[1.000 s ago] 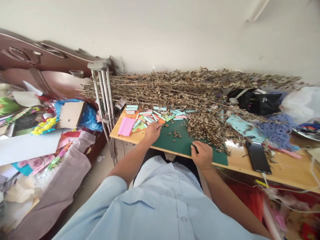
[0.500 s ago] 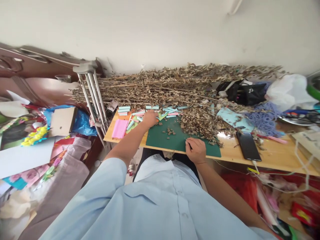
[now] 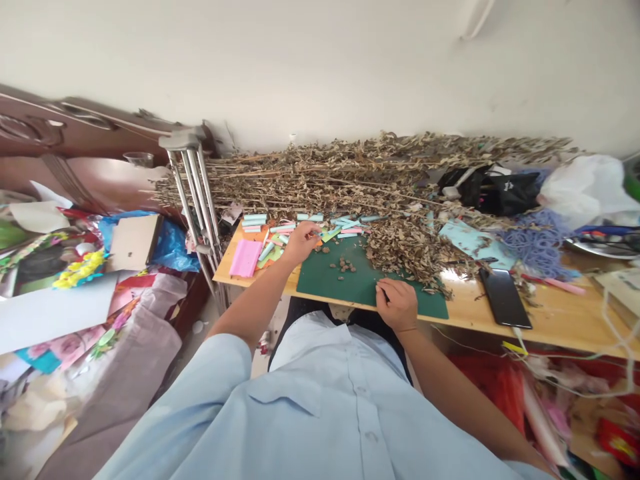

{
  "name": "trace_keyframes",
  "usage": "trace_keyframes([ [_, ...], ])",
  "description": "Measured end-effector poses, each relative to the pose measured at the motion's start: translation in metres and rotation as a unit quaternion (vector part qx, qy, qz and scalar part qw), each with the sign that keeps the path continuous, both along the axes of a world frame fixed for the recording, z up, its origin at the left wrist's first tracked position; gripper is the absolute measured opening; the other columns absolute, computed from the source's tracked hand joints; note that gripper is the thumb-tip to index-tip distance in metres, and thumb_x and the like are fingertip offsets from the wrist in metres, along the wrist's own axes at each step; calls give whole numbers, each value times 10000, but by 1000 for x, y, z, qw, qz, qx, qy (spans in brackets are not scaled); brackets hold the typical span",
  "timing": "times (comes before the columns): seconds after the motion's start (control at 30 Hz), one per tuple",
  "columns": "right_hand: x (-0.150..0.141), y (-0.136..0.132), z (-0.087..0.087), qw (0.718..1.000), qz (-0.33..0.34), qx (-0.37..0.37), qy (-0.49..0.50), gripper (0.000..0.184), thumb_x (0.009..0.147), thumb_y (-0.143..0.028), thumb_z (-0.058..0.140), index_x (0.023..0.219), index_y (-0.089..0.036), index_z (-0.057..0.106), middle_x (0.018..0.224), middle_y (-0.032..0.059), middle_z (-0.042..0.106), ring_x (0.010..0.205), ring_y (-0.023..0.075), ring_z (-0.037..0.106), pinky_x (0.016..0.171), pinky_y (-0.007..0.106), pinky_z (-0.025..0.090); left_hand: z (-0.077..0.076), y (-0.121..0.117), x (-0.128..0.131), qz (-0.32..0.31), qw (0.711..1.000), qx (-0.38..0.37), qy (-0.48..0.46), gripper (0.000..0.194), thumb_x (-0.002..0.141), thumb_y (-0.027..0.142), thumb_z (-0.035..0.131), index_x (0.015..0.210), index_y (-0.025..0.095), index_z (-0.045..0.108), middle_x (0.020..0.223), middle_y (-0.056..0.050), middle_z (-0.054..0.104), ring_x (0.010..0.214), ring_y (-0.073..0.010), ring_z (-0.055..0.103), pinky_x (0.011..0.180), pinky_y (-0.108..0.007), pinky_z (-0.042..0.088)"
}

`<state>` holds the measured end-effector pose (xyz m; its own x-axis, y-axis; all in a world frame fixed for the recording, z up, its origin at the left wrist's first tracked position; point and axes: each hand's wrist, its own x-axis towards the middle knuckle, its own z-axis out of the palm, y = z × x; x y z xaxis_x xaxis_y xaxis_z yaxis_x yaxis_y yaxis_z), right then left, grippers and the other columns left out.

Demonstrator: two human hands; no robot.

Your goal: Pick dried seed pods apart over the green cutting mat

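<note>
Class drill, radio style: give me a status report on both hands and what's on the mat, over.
Left hand above pale blue paper strips. Right hand on green cutting mat, beside dried leaves. Crutches off the table's end, not in the way.

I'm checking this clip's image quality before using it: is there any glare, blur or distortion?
In the head view, glare whitens the wooden table beside the green mat; the wide lens stretches the shirt at the bottom of the frame; the right hand looks sharp, with no clear motion blur.
</note>
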<state>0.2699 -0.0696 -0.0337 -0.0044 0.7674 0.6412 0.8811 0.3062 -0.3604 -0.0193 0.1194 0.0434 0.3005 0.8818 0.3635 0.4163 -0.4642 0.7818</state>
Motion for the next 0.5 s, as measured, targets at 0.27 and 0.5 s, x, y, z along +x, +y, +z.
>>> trace_keyframes([
  [0.27,1,0,-3,1000,-7,-11,-8,133,903,-200,616,942,-220,741,1034,62,782,955,235,690,887,382,478,6,-38,0,-8,990,-41,-135,139,811,262,711,933,199,686,1081,-67,693,977,-177,632,826,-294,496],
  [0.5,2,-1,-2,1000,-2,-10,-13,123,908,-199,617,930,-211,737,1030,65,783,948,239,687,876,384,476,-4,-79,9,14,974,-131,-184,172,798,295,754,922,186,706,943,-36,714,820,-139,622,792,-281,492],
])
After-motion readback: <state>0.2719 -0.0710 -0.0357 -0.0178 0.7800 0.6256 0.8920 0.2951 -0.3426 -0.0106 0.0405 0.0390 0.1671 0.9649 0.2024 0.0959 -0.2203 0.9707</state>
